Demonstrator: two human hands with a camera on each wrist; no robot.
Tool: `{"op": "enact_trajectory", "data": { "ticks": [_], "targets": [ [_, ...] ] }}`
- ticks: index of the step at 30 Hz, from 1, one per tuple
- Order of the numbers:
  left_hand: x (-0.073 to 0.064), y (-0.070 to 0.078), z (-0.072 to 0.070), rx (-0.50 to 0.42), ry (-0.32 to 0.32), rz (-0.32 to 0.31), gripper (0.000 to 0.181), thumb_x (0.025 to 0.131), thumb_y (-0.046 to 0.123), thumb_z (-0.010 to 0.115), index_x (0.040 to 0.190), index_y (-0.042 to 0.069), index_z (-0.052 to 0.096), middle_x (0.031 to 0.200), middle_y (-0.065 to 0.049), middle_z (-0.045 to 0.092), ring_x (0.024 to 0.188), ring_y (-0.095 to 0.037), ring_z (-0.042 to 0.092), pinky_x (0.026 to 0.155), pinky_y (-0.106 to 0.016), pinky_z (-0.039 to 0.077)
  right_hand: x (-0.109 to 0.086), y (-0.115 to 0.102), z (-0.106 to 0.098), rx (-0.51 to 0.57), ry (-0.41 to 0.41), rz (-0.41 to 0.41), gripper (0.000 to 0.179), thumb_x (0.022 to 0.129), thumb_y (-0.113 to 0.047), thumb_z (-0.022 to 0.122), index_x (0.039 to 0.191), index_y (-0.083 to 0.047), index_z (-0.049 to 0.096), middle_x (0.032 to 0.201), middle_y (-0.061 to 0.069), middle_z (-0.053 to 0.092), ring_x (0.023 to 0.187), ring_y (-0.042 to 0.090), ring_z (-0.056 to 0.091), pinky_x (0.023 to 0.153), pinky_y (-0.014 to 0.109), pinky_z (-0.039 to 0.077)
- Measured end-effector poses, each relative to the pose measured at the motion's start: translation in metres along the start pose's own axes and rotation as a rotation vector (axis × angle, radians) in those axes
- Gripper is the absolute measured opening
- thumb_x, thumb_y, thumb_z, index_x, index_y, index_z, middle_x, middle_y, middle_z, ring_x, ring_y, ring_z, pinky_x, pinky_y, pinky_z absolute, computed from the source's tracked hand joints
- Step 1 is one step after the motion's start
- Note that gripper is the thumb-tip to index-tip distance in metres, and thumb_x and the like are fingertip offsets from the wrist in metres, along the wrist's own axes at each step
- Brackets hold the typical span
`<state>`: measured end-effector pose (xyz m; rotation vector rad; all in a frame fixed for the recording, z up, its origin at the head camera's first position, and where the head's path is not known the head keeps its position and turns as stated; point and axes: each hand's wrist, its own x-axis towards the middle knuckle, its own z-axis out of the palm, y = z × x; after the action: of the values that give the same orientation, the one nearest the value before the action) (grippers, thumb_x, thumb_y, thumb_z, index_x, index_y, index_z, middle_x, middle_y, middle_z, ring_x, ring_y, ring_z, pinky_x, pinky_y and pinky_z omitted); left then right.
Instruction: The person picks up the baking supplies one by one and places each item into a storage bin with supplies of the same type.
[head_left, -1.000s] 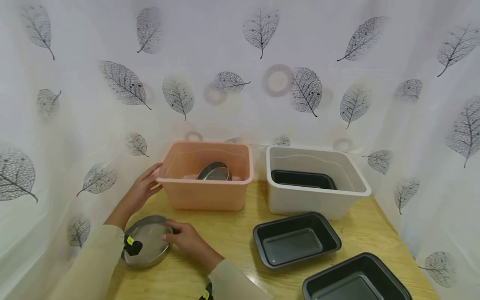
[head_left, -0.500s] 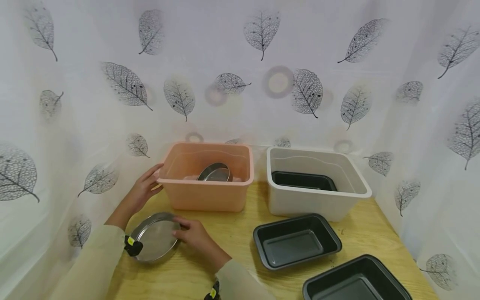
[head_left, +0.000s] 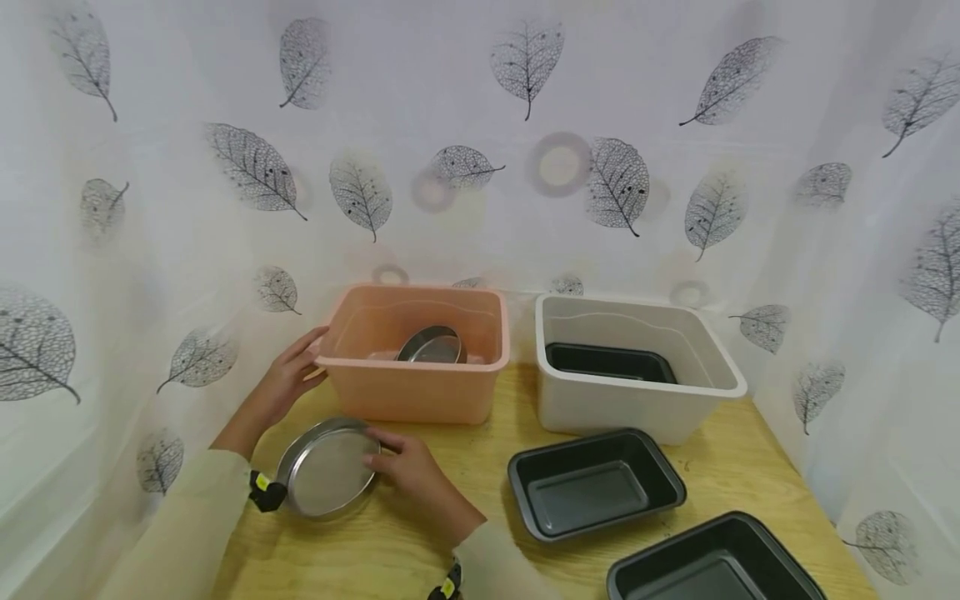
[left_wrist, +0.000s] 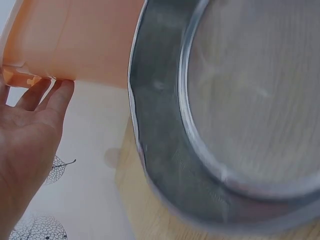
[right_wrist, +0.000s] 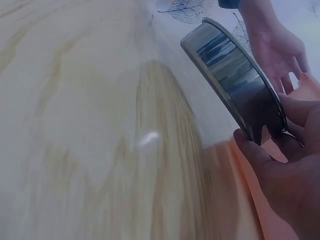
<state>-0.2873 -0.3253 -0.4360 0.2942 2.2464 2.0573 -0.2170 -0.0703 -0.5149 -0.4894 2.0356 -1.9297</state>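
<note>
My right hand (head_left: 416,473) pinches the right side of a round metal sieve (head_left: 328,473), which has a shiny rim and a fine mesh bottom. In the right wrist view the sieve (right_wrist: 235,75) is tilted, its side wall between thumb and fingers, clear of the wood. At the left end of a pink plastic bin (head_left: 416,390), my left hand (head_left: 281,387) holds the rim; the left wrist view has its fingertips (left_wrist: 62,92) up under that edge. Another, smaller round metal sieve or pan (head_left: 431,344) leans inside the pink bin, its lower part hidden.
A white bin (head_left: 607,400) stands right of the pink one with a dark loaf pan (head_left: 611,362) inside. Two more dark loaf pans, one nearer the bins (head_left: 592,492) and one at the front right (head_left: 716,575), lie on the wooden table (head_left: 487,475). Leaf-print curtains surround it.
The round sieve has moved right and slightly toward the pink bin in my right hand, its face tipping more. My left hand stays at the bin's rim.
</note>
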Motion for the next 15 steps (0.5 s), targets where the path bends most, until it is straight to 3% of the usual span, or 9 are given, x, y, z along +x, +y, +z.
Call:
{"op": "enact_trajectory", "data": {
  "ticks": [3,6,11,15],
  "targets": [
    [0.001,-0.001,0.001,-0.027,-0.005,0.003,0.062,0.110,0.039,0.039,0.163,0.017,0.016,0.166,-0.025,0.011,0.130,-0.009,0.048,0.096,-0.015,0.049,-0.006,0.000,-0.012,-0.005,0.005,-0.017,0.046,0.093,-0.014,0.072,0.138,-0.010,0.063,0.144,0.005,0.059,0.140,0.021,0.048,0.111,0.037,0.045],
    [0.001,-0.002,0.001,-0.035,-0.011,0.001,0.062,0.110,0.038,0.039,0.163,0.018,0.016,0.166,-0.024,0.011,0.125,-0.004,0.050,0.096,-0.015,0.049,-0.013,0.000,-0.024,-0.039,0.016,-0.031,0.048,0.094,-0.014,0.071,0.140,-0.008,0.060,0.146,0.006,0.057,0.142,0.024,0.046,0.114,0.041,0.041],
    [0.000,-0.002,-0.001,-0.013,0.001,0.002,0.062,0.110,0.039,0.039,0.163,0.018,0.016,0.165,-0.025,0.015,0.131,-0.009,0.048,0.096,-0.015,0.049,-0.022,-0.003,-0.036,-0.099,0.044,-0.053,0.048,0.093,-0.015,0.071,0.140,-0.009,0.061,0.147,0.009,0.055,0.142,0.026,0.045,0.116,0.045,0.038],
    [0.000,0.000,-0.002,0.002,0.003,-0.005,0.062,0.109,0.040,0.039,0.163,0.019,0.016,0.165,-0.024,0.015,0.140,-0.022,0.042,0.097,-0.016,0.048,-0.028,-0.011,-0.041,-0.075,0.066,-0.051,0.049,0.093,-0.015,0.072,0.141,-0.011,0.061,0.151,0.008,0.052,0.145,0.027,0.041,0.118,0.048,0.035]
  ]
}}
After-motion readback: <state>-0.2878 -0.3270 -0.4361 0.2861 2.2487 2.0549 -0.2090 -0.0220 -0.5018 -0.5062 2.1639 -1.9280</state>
